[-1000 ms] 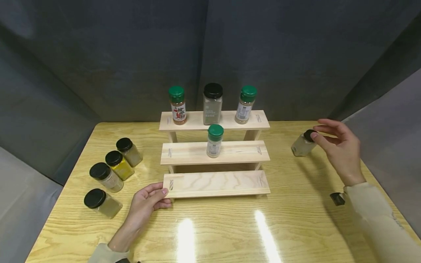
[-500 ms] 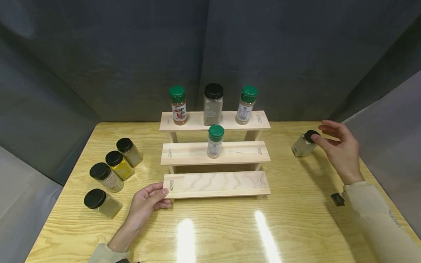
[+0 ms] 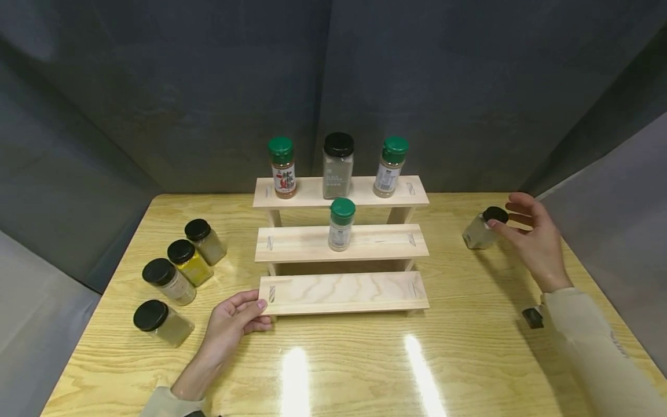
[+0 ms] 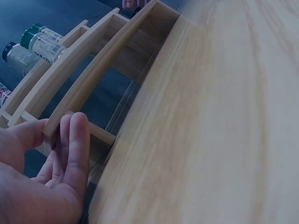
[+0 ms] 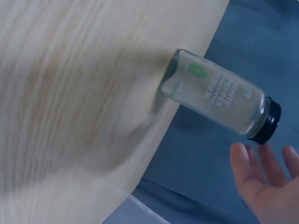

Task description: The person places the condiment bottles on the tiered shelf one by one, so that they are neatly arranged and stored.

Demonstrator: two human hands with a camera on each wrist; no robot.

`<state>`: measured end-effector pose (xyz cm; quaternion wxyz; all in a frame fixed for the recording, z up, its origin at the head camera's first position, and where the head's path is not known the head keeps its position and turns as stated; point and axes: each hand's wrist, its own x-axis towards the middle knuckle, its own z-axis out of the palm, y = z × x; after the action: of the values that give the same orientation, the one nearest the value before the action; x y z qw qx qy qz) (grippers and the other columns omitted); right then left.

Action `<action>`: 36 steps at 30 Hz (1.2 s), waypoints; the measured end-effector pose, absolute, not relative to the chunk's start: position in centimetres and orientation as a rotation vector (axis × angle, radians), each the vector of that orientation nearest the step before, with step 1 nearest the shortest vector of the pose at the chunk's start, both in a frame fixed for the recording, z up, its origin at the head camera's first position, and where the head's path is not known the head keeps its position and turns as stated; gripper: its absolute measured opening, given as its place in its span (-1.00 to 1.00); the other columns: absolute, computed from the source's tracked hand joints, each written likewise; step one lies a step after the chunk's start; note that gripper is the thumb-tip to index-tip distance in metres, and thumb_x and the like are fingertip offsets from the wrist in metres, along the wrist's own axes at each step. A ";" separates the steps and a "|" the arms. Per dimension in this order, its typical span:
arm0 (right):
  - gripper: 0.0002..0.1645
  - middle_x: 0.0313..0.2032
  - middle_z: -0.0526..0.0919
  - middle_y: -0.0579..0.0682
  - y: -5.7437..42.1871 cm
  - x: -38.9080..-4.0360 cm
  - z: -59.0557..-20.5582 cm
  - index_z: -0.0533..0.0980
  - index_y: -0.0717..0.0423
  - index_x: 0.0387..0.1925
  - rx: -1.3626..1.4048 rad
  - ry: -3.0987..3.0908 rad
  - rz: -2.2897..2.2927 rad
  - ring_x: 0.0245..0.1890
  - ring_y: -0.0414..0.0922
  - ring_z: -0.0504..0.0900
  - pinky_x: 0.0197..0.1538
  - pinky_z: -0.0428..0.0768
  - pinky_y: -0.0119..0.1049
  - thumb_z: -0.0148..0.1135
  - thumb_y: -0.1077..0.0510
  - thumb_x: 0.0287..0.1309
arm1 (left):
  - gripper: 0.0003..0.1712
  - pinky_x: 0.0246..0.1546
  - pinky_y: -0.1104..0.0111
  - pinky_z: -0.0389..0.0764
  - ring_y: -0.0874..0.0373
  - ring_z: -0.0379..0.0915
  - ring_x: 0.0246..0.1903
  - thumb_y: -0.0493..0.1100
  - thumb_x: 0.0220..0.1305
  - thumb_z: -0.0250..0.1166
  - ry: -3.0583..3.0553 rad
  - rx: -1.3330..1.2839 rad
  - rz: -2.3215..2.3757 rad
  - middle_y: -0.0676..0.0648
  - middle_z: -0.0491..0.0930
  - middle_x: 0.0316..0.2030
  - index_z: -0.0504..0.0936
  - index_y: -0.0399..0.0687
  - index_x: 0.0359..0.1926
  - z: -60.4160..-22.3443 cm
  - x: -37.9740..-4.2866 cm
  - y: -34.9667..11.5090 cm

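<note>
A three-tier wooden spice rack (image 3: 344, 292) stands mid-table in the head view. My left hand (image 3: 233, 322) pinches the left end of its lowest shelf, thumb on top and fingers underneath. To the right of the rack, a black-capped white pepper jar (image 3: 478, 231) stands upright on the table. My right hand (image 3: 537, 249) is beside its cap, the thumb overlapping the lid in the head view. In the right wrist view, relaxed fingertips (image 5: 237, 151) lie right by the cap (image 5: 266, 121), not wrapped round it.
The top shelf bears two green-capped shakers (image 3: 283, 176) and a black-capped pepper jar (image 3: 337, 174). Another green-capped shaker (image 3: 340, 231) is on the middle shelf. Several black-capped jars (image 3: 191, 266) stand at the table's left. Dark curtains (image 3: 234, 87) hang behind.
My right hand has shifted slightly left and down beside the pepper jar, its thumb lower on the cap. The jar, the rack and my left hand stay in place.
</note>
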<state>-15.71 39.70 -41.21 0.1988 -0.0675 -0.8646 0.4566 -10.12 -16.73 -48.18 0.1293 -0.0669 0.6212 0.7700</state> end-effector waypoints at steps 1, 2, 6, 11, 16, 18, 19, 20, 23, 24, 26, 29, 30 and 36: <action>-0.16 0.36 0.47 0.03 39.8 -15.8 -41.3 0.35 -0.06 0.61 -0.192 -2.423 1.279 0.23 -0.10 0.48 0.02 0.50 -0.69 0.50 0.13 0.42 | -0.59 -0.10 0.23 0.90 0.12 0.76 -0.36 -0.45 0.58 0.23 1.807 -0.193 2.238 -0.14 0.73 -0.22 0.41 -0.62 0.30 -48.2 -10.1 -16.7; -0.16 0.36 0.46 0.04 39.8 -15.8 -41.5 0.34 -0.04 0.61 -0.195 -2.427 1.277 0.23 -0.11 0.48 0.01 0.51 -0.70 0.50 0.14 0.42 | -0.59 -0.10 0.23 0.90 0.12 0.76 -0.35 -0.45 0.58 0.23 1.808 -0.191 2.237 -0.14 0.73 -0.22 0.41 -0.62 0.30 -48.2 -10.1 -16.7; -0.14 0.36 0.44 0.08 40.0 -16.0 -41.9 0.32 0.06 0.62 -0.226 -2.459 1.251 0.21 -0.17 0.47 -0.02 0.50 -0.71 0.49 0.13 0.43 | -0.59 -0.10 0.23 0.90 0.11 0.76 -0.35 -0.45 0.57 0.23 1.808 -0.187 2.239 -0.14 0.73 -0.21 0.41 -0.62 0.30 -48.2 -10.1 -16.8; -0.08 0.41 0.38 0.19 40.0 -16.0 -42.3 0.23 0.19 0.65 -0.274 -2.519 1.216 0.22 -0.06 0.45 -0.05 0.48 -0.76 0.45 0.08 0.46 | -0.60 -0.10 0.23 0.90 0.12 0.76 -0.36 -0.46 0.57 0.24 1.803 -0.186 2.250 -0.14 0.73 -0.22 0.42 -0.62 0.28 -48.3 -10.1 -16.7; -0.06 0.46 0.35 0.27 40.1 -16.1 -42.6 0.20 0.20 0.66 -0.289 -2.557 1.206 0.22 0.02 0.46 -0.08 0.48 -0.76 0.43 0.03 0.48 | -0.60 -0.10 0.23 0.90 0.12 0.76 -0.36 -0.46 0.56 0.24 1.802 -0.182 2.253 -0.14 0.73 -0.22 0.41 -0.62 0.29 -48.4 -10.1 -16.7; -0.07 0.42 0.38 0.24 40.2 -16.2 -42.9 0.21 0.22 0.65 -0.292 -2.564 1.202 0.20 -0.01 0.47 -0.10 0.49 -0.75 0.44 0.03 0.47 | -0.59 -0.10 0.23 0.90 0.12 0.76 -0.36 -0.45 0.57 0.23 1.803 -0.180 2.249 -0.14 0.73 -0.22 0.40 -0.63 0.30 -48.3 -10.1 -16.7; -0.07 0.40 0.40 0.19 40.2 -16.3 -43.0 0.22 0.23 0.64 -0.296 -2.565 1.201 0.18 -0.03 0.48 -0.10 0.50 -0.75 0.45 0.04 0.47 | -0.58 -0.10 0.24 0.90 0.12 0.76 -0.36 -0.45 0.57 0.23 1.803 -0.178 2.248 -0.14 0.73 -0.21 0.40 -0.63 0.30 -48.3 -10.1 -16.7; -0.08 0.37 0.42 0.15 40.2 -16.3 -43.1 0.23 0.23 0.63 -0.300 -2.566 1.197 0.16 -0.08 0.48 -0.11 0.50 -0.75 0.45 0.04 0.46 | -0.58 -0.10 0.24 0.90 0.12 0.76 -0.36 -0.45 0.57 0.23 1.804 -0.176 2.246 -0.14 0.73 -0.21 0.40 -0.63 0.30 -48.3 -10.1 -16.7; -0.10 0.28 0.45 0.03 40.3 -16.4 -43.4 0.26 0.25 0.60 -0.299 -2.560 1.194 0.10 -0.23 0.49 -0.15 0.53 -0.74 0.47 0.06 0.44 | -0.58 -0.11 0.24 0.90 0.12 0.76 -0.36 -0.45 0.57 0.23 1.804 -0.177 2.247 -0.14 0.73 -0.22 0.40 -0.63 0.30 -48.3 -10.2 -16.8; -0.11 0.26 0.46 0.01 40.4 -16.5 -43.5 0.26 0.26 0.59 -0.294 -2.556 1.197 0.08 -0.26 0.48 -0.16 0.54 -0.74 0.47 0.07 0.44 | -0.59 -0.11 0.24 0.90 0.12 0.76 -0.36 -0.46 0.57 0.23 1.802 -0.177 2.248 -0.14 0.73 -0.22 0.40 -0.63 0.30 -48.3 -10.2 -16.7; -0.13 0.23 0.47 -0.03 40.4 -16.5 -43.7 0.27 0.27 0.57 -0.285 -2.548 1.196 0.05 -0.31 0.48 -0.17 0.55 -0.75 0.47 0.08 0.44 | -0.59 -0.11 0.24 0.90 0.12 0.76 -0.36 -0.46 0.57 0.24 1.800 -0.180 2.252 -0.14 0.73 -0.22 0.40 -0.63 0.30 -48.3 -10.2 -16.7; -0.15 0.19 0.48 -0.06 40.5 -16.6 -44.0 0.28 0.30 0.55 -0.275 -2.537 1.200 0.01 -0.35 0.49 -0.19 0.57 -0.75 0.47 0.10 0.43 | -0.59 -0.11 0.24 0.90 0.12 0.76 -0.36 -0.46 0.57 0.24 1.801 -0.178 2.254 -0.14 0.73 -0.22 0.40 -0.63 0.30 -48.4 -10.2 -16.7; -0.15 0.18 0.48 -0.07 40.5 -16.6 -44.1 0.28 0.31 0.54 -0.274 -2.534 1.203 -0.01 -0.36 0.49 -0.20 0.57 -0.74 0.47 0.10 0.43 | -0.59 -0.11 0.24 0.90 0.12 0.76 -0.36 -0.46 0.57 0.23 1.800 -0.177 2.253 -0.14 0.73 -0.22 0.40 -0.63 0.30 -48.4 -10.2 -16.7; -0.14 0.18 0.47 -0.08 40.6 -16.7 -44.6 0.26 0.32 0.55 -0.281 -2.540 1.203 -0.03 -0.43 0.47 -0.22 0.57 -0.75 0.45 0.10 0.44 | -0.60 -0.12 0.24 0.90 0.12 0.76 -0.37 -0.47 0.56 0.23 1.797 -0.172 2.257 -0.14 0.73 -0.22 0.40 -0.63 0.29 -48.4 -10.2 -16.7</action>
<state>-16.70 40.55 -44.57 0.1580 -0.0983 -0.8880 0.4206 -10.19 -16.71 -48.41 0.1256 -0.0590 0.6168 0.7748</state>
